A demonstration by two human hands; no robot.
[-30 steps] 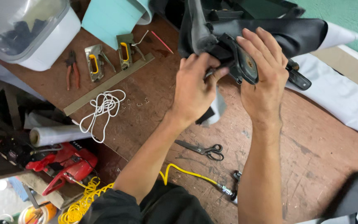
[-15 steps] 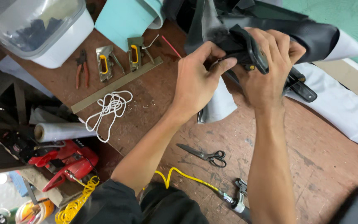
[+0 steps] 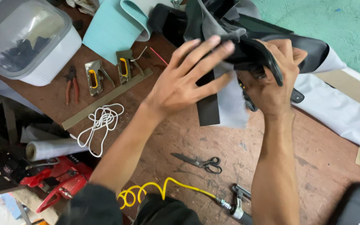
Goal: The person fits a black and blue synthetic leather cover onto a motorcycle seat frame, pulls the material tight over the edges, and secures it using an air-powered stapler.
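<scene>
Left hand (image 3: 180, 85): I see fingers spread flat on the black cover (image 3: 246, 52).
Right hand (image 3: 271, 83): grip clamped on it.
Progress: cover half-fitted; grey flap (image 3: 230, 104) hangs loose.
Bench (image 3: 180, 133): scissors (image 3: 198, 161) idle.

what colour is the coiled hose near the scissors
Yellow; the coiled hose shows clearly in the head view.

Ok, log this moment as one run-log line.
left hand: fingers spread on black material | right hand: gripping black material | scissors: lying on table
</scene>
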